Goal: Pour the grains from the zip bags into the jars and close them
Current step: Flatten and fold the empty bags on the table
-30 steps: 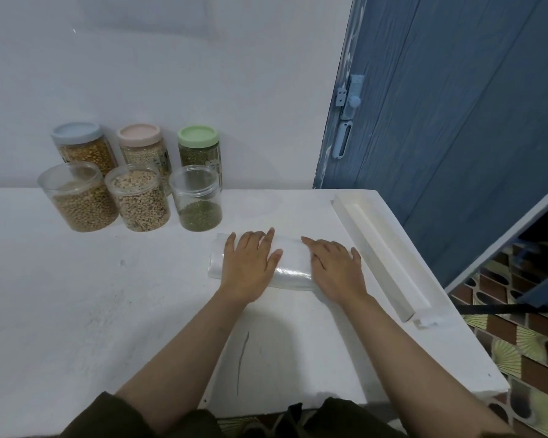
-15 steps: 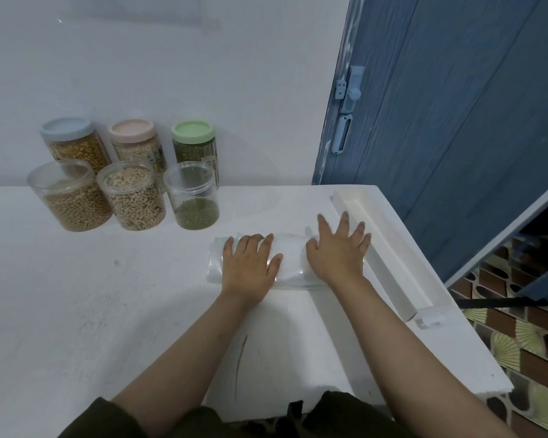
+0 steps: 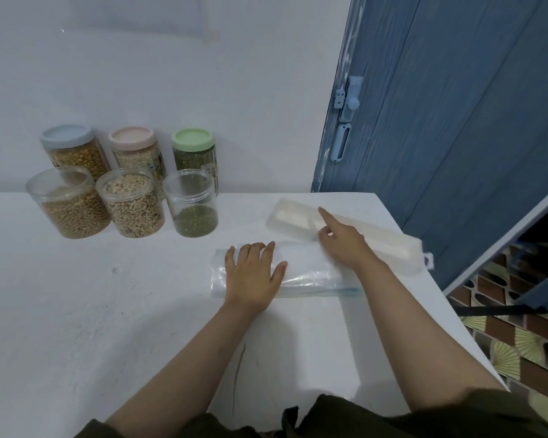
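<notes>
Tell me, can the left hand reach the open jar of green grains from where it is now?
Probably yes. The left hand lies flat on the empty zip bag, and the open jar of green grains stands just beyond it to the left, with only bare table between.

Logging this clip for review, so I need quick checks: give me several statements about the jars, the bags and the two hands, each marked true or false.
1. The left hand lies flat on the empty clear plastic zip bags. True.
2. The three front clear plastic jars have lids on. False: they are open; only the three back jars with pastel lids are closed.
3. The right hand reaches to the long white plastic tray, index finger extended. True.
4. The front jar of green grains is full to the brim. False: grains fill only its lower part.
</notes>
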The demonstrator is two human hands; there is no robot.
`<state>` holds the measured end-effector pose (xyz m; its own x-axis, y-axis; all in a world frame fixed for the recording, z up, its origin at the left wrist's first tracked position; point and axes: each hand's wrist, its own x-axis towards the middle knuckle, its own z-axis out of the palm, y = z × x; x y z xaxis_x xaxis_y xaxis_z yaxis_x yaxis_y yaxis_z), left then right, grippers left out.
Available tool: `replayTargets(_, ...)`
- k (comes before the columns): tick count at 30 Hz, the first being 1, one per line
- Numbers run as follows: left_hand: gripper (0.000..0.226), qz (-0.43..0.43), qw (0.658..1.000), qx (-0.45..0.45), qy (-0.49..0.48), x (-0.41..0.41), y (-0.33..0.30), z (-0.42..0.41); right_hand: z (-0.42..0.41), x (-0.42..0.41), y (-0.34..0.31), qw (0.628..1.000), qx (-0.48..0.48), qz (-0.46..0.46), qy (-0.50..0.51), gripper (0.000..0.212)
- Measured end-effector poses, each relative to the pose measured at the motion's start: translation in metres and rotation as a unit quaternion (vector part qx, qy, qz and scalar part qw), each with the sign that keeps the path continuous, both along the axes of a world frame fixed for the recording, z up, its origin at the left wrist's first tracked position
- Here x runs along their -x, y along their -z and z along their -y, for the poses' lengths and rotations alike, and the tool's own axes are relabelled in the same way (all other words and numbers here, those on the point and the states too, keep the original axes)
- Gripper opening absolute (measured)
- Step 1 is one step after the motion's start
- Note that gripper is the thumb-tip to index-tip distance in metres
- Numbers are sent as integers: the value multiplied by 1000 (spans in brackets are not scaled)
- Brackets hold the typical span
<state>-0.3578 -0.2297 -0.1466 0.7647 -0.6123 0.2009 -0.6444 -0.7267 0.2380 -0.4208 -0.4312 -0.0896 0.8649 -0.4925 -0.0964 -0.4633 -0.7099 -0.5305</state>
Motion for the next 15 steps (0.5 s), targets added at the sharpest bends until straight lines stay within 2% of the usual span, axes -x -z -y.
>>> replayTargets(3, 81, 13, 1000, 8, 3, 1, 1, -1, -3, 1, -2, 997, 82, -11, -5, 48)
replayTargets(8, 66, 24, 999, 31, 7, 3, 7, -1, -14, -3, -9, 984, 162, -73, -16, 43)
replayTargets(12, 58, 48, 998, 43, -2, 6, 8, -2, -18, -4, -16, 988, 122, -48, -87, 45)
replayTargets(15, 69, 30, 999, 15, -10, 7, 2, -3, -21, -3, -13, 993, 94, 16, -62, 48)
